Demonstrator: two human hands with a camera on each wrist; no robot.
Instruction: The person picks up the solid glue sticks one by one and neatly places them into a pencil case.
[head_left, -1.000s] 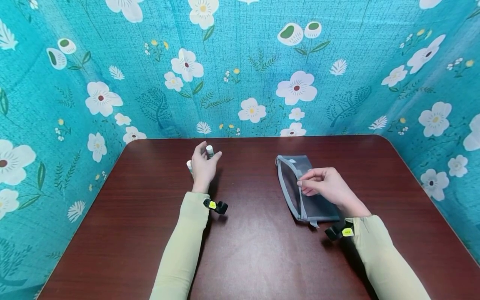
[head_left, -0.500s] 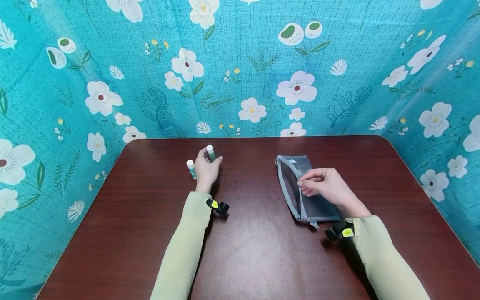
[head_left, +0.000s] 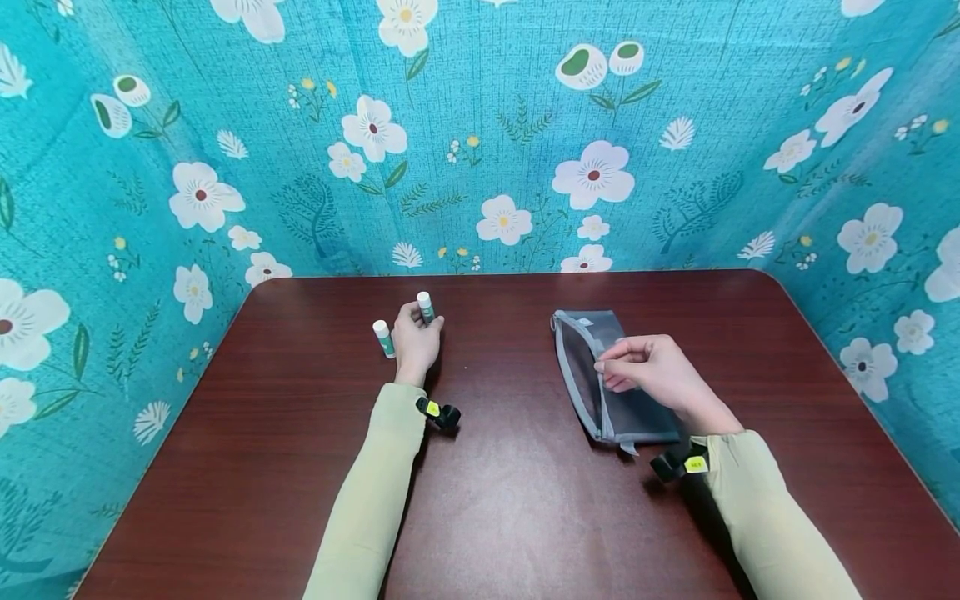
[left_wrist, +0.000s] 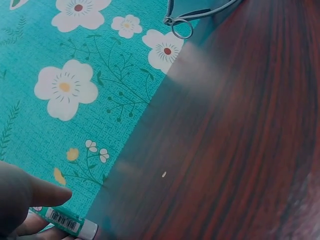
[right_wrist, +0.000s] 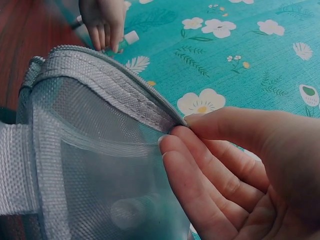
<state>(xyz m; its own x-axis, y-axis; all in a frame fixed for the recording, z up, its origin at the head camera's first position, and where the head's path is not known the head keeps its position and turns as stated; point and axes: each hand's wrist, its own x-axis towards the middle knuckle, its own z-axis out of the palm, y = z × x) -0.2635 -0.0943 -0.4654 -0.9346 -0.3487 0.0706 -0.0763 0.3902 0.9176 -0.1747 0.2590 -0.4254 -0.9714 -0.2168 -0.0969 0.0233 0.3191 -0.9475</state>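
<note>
My left hand (head_left: 417,340) holds a glue stick (head_left: 426,308) with a white cap and green label between thumb and fingers, near the table's far edge. In the left wrist view its barcode side shows beneath the thumb (left_wrist: 50,194). A second, similar glue stick (head_left: 384,340) stands just left of this hand. My right hand (head_left: 652,371) pinches the zipper edge of a grey mesh pouch (right_wrist: 115,170) between thumb and fingertips and lifts it, so the pouch's mouth gapes. A pale round shape (right_wrist: 127,214) shows dimly through the mesh.
The pouch lies on a dark reddish-brown wooden table (head_left: 495,500), right of centre. Its zipper end carries a metal ring (left_wrist: 182,29). A teal curtain (head_left: 465,167) with white flowers hangs behind the table and along both sides.
My left hand has drawn slightly back and right, its fingers closing round the glue stick, which has shifted a little right. The second glue stick is now uncovered. My right hand and the pouch stay put.
</note>
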